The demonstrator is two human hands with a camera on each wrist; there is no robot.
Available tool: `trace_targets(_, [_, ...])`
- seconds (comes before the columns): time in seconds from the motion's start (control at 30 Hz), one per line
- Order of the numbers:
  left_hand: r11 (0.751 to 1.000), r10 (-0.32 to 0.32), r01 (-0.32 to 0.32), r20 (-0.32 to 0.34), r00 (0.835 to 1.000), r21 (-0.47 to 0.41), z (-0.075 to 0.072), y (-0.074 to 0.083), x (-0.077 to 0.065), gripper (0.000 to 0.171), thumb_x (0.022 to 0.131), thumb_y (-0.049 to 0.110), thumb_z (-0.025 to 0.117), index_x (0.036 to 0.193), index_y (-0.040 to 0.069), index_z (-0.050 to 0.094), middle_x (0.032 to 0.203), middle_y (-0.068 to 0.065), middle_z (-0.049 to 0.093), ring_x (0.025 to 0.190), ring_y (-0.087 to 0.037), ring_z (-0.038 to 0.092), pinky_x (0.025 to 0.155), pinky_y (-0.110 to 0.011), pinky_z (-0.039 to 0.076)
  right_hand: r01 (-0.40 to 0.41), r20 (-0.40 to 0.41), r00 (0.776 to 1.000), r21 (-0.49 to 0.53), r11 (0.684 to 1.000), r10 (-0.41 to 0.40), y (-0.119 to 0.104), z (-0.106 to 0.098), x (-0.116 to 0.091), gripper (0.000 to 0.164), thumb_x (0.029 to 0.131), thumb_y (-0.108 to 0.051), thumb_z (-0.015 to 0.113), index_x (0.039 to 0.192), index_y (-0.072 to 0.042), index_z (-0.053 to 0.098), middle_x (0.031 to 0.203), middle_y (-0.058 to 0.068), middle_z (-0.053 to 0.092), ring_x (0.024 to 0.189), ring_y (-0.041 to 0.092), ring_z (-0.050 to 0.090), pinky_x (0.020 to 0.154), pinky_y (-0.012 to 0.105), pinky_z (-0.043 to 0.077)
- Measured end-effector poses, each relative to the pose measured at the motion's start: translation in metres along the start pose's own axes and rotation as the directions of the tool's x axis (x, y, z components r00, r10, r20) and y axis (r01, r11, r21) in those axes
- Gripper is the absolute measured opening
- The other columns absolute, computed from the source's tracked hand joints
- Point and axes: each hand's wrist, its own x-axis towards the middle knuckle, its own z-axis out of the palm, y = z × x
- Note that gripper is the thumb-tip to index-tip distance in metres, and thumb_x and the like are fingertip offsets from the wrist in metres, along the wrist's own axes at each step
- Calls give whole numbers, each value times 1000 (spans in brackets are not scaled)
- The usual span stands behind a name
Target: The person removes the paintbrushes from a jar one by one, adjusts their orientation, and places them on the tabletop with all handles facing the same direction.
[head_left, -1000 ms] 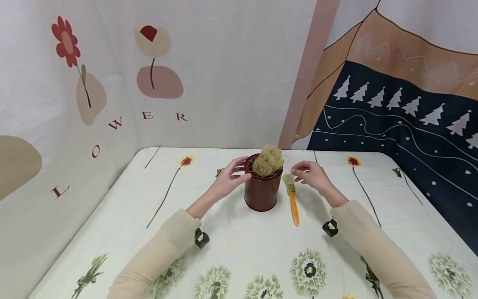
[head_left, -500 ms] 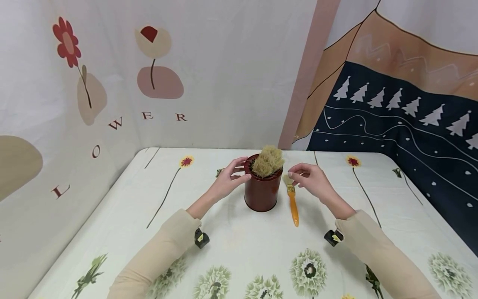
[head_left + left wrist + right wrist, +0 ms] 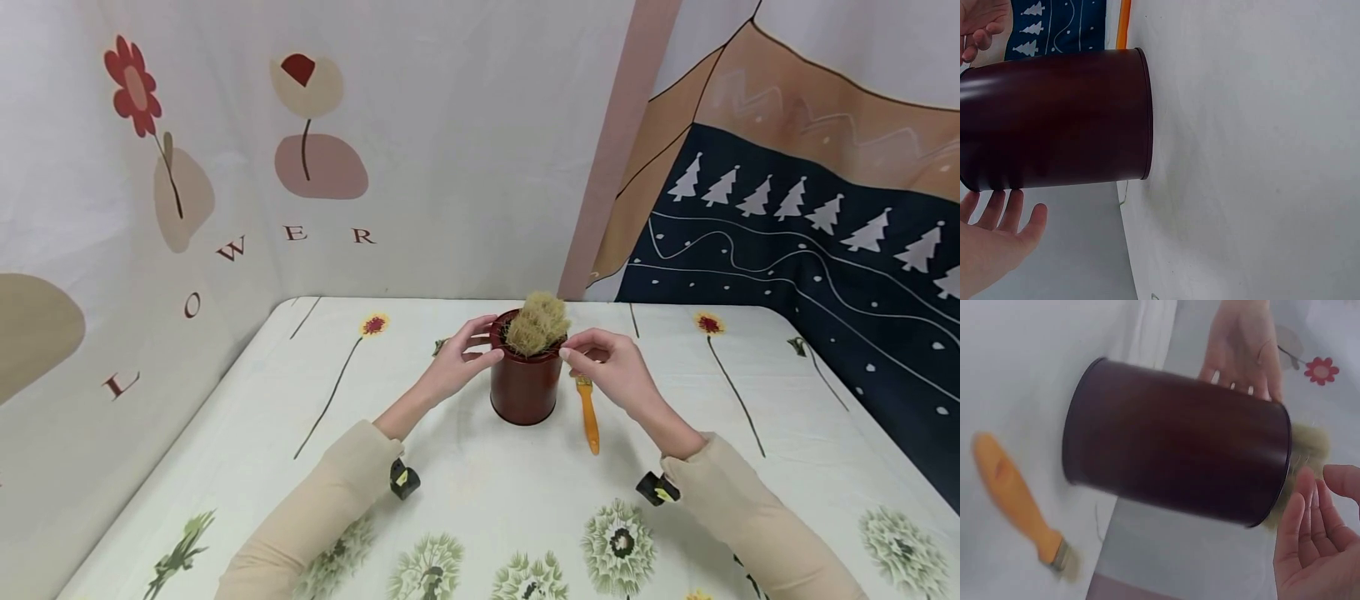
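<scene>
"Steadying the dark red cylindrical pot (image 3: 523, 392) looks like the job of the left hand (image 3: 454, 364). Agree?"

"As a guess, yes. Fingers spread, tips resting at the pot's left wall near the rim, thumb toward the near side. Looks like light contact, no clamp. Pot stands upright on the floral tablecloth (image 3: 480, 508)."

"Right hand (image 3: 617, 371)?"

"Other side, by the right of the rim, next to the cactus-like plant (image 3: 538, 325). Fingers softly bent and close together, thumb facing the index with a small gap. Nothing visible in the gap. Touching the plant or just short: can't tell."

"Why that high?"

"Plant pokes out over the rim, so access is probably easiest there. Opposite sides suggests one hand braces, the other works."

"Paintbrush (image 3: 589, 421)?"

"Lying loose, just right of the pot and apart from it. Handle points toward the person, likely for easy reach. Bristles are behind the right hand in the head view; right wrist view shows them."

"Counts?"

"One pot, one plant (at least two lumps), one paintbrush. Two hands, two beige sleeves (image 3: 322, 500), two black wrist cameras (image 3: 404, 478). Backdrop (image 3: 465, 150) letters: five."
</scene>
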Motion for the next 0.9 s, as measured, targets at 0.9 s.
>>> trace_targets(0.9, [1000,0,0,-1,1000,0,-1,-1,0,54,87,12,56,134,-1,30,127,-19,39,115,-30,38,91,-41,36,226,-158,957,-128,966,-245,-13,37,5,19,79,-12,67,95,-3,62,73,1,59,62,13,54,56,24,47])
